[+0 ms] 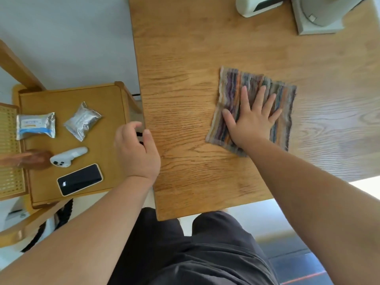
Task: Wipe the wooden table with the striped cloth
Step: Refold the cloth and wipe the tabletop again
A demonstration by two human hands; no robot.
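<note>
The striped cloth (232,93) lies flat on the wooden table (185,68), right of the table's middle. My right hand (249,120) presses down on the cloth with the palm flat and the fingers spread; it covers the cloth's near centre. My left hand (136,151) hovers at the table's left edge, fingers loosely curled with the thumb over the tabletop, and nothing is held in it.
Two pale appliances (257,5) (316,17) stand at the table's far edge. Left of the table, a chair seat (51,99) carries two foil packets (36,125) (82,121), a white controller (67,156), a phone (80,178) and a brown object (33,159).
</note>
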